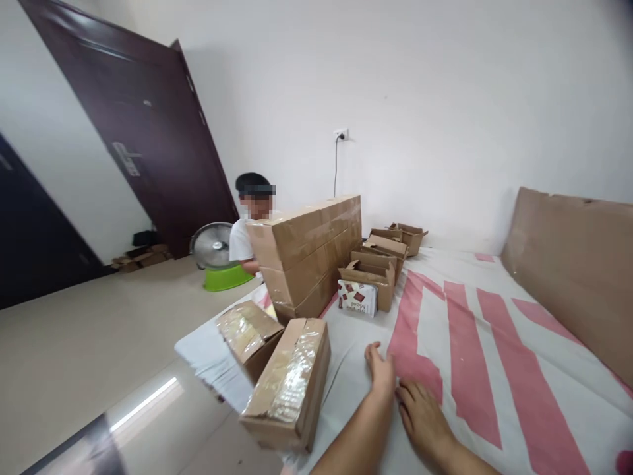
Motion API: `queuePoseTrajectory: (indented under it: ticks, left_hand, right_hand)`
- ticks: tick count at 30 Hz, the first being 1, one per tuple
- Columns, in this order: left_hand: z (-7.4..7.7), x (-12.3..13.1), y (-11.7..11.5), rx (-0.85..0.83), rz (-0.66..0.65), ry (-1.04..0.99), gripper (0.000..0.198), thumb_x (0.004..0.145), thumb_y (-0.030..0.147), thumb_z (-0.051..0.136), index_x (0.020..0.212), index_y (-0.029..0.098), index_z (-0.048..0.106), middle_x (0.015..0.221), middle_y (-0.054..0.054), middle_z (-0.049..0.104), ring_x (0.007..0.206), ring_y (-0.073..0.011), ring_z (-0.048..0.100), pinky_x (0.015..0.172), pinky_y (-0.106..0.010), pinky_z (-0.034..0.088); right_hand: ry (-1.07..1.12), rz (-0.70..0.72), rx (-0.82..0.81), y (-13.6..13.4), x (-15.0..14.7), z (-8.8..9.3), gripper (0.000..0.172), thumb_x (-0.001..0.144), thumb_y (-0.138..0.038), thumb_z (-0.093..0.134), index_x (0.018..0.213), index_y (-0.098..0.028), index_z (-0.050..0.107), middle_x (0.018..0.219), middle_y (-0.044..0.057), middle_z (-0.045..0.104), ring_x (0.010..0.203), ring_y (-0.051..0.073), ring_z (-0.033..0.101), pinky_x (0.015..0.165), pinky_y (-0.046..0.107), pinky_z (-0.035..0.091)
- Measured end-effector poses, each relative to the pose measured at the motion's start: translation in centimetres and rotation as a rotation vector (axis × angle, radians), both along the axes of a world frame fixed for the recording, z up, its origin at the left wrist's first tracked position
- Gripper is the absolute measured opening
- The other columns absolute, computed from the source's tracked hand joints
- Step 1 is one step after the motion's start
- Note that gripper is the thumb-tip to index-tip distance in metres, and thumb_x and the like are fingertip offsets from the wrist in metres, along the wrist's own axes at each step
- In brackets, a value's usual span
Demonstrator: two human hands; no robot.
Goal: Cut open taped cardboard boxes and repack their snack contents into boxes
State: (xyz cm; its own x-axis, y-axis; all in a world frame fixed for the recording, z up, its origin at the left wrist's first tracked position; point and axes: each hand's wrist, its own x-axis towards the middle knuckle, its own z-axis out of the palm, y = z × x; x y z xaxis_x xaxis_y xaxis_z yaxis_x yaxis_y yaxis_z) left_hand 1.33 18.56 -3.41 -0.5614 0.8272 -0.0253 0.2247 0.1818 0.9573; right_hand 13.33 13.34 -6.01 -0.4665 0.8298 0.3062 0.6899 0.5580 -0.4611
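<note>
My left hand (380, 366) is over the white and pink cloth (469, 363), fingers apart and holding nothing. Just right of it, my right hand (420, 410) lies palm down on the cloth with its fingers spread. Left of my hands, a long taped carton (291, 376) sits at the cloth's edge, beside a second taped carton (248, 330). Behind them rises a wall of stacked closed cartons (311, 254). To its right stand several open cartons (380, 267) in a row, with a printed white pack (356, 298) leaning at the front one.
A person in a white top (241, 241) sits behind the stack, near a fan (212, 245) and a green basin (227, 277). A large cardboard sheet (568, 264) stands at the right. A socket (341, 134) with a cord is on the wall, and a dark door (143, 125) is at the left.
</note>
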Motion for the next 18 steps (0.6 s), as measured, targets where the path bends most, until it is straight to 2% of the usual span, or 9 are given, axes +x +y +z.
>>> queuePoseTrajectory:
  ticks: [3, 5, 8, 10, 12, 14, 15, 16, 18]
  left_hand:
    - [-1.0, -0.8, -8.2, 0.083, -0.178, 0.014, 0.038, 0.072, 0.009, 0.07, 0.107, 0.02, 0.063, 0.113, -0.004, 0.064, 0.109, -0.0179, 0.059, 0.097, -0.026, 0.046]
    - [-1.5, -3.3, -13.8, 0.226, -0.296, 0.082, 0.024, 0.081, 0.022, 0.067, 0.105, 0.023, 0.065, 0.114, -0.005, 0.064, 0.104, -0.0184, 0.061, 0.092, -0.03, 0.05]
    - [-1.5, -8.8, -20.4, 0.342, -0.217, 0.186, 0.025, 0.094, 0.036, 0.053, 0.115, 0.024, 0.06, 0.124, -0.008, 0.06, 0.102, -0.0189, 0.06, 0.088, -0.04, 0.054]
    - [-0.8, -13.0, -23.0, 0.358, -0.134, 0.217, 0.031, 0.092, 0.041, 0.053, 0.119, 0.025, 0.058, 0.125, -0.009, 0.059, 0.103, -0.0206, 0.06, 0.084, -0.041, 0.055]
    - [0.6, -17.4, -23.8, 0.379, -0.037, 0.244, 0.03, 0.089, 0.042, 0.058, 0.115, 0.026, 0.06, 0.122, -0.008, 0.06, 0.108, -0.0239, 0.058, 0.086, -0.043, 0.054]
    - [2.4, -21.9, -23.0, 0.409, 0.096, 0.259, 0.029, 0.085, 0.049, 0.06, 0.102, 0.026, 0.063, 0.117, -0.008, 0.061, 0.118, -0.0286, 0.052, 0.095, -0.045, 0.049]
    - [3.2, -24.2, -22.1, 0.415, 0.198, 0.254, 0.033, 0.084, 0.052, 0.057, 0.101, 0.024, 0.063, 0.113, -0.008, 0.061, 0.116, -0.0291, 0.052, 0.097, -0.046, 0.047]
    - [4.0, -26.4, -21.0, 0.398, 0.4, 0.192, 0.036, 0.081, 0.054, 0.058, 0.095, 0.021, 0.063, 0.102, -0.007, 0.063, 0.106, -0.0277, 0.057, 0.094, -0.044, 0.049]
    - [5.2, -30.4, -18.4, 0.364, 0.521, 0.131, 0.038, 0.084, 0.053, 0.052, 0.093, 0.017, 0.062, 0.088, -0.004, 0.063, 0.09, -0.0237, 0.061, 0.082, -0.042, 0.054]
  right_hand:
    - [-0.044, 0.016, 0.033, -0.2, 0.2, -0.3, 0.031, 0.087, -0.021, 0.046, 0.112, -0.02, 0.064, 0.123, 0.012, 0.062, 0.115, 0.028, 0.055, 0.1, 0.047, 0.042]
    - [-0.04, 0.027, 0.052, 0.0, 0.4, -0.4, 0.029, 0.088, -0.022, 0.046, 0.111, -0.02, 0.064, 0.122, 0.011, 0.062, 0.115, 0.027, 0.055, 0.099, 0.045, 0.043]
    - [-0.025, 0.022, 0.075, 0.1, 0.4, -0.4, 0.027, 0.089, -0.026, 0.046, 0.107, -0.022, 0.065, 0.119, 0.01, 0.064, 0.113, 0.027, 0.057, 0.097, 0.045, 0.045]
    - [-0.014, 0.013, 0.083, 0.0, 0.4, -0.4, 0.026, 0.09, -0.028, 0.046, 0.106, -0.023, 0.065, 0.117, 0.01, 0.064, 0.111, 0.027, 0.057, 0.096, 0.045, 0.046]
    - [-0.009, 0.012, 0.084, 0.0, 0.3, -0.5, 0.025, 0.09, -0.029, 0.046, 0.105, -0.023, 0.065, 0.116, 0.009, 0.064, 0.11, 0.028, 0.058, 0.095, 0.046, 0.047]
    - [-0.006, 0.016, 0.081, 0.1, 0.2, -0.6, 0.024, 0.09, -0.029, 0.046, 0.103, -0.023, 0.065, 0.115, 0.009, 0.064, 0.108, 0.028, 0.058, 0.094, 0.046, 0.047]
    - [-0.004, 0.018, 0.083, 0.1, 0.2, -0.6, 0.024, 0.089, -0.029, 0.046, 0.103, -0.024, 0.065, 0.115, 0.009, 0.064, 0.107, 0.028, 0.058, 0.094, 0.046, 0.047]
    - [-0.002, 0.019, 0.087, 0.1, 0.2, -0.6, 0.024, 0.089, -0.029, 0.046, 0.102, -0.024, 0.065, 0.115, 0.009, 0.064, 0.107, 0.027, 0.059, 0.094, 0.046, 0.047]
    - [-0.001, 0.018, 0.096, 0.0, 0.1, -0.4, 0.023, 0.089, -0.029, 0.047, 0.102, -0.023, 0.065, 0.114, 0.009, 0.065, 0.106, 0.027, 0.059, 0.094, 0.046, 0.047]
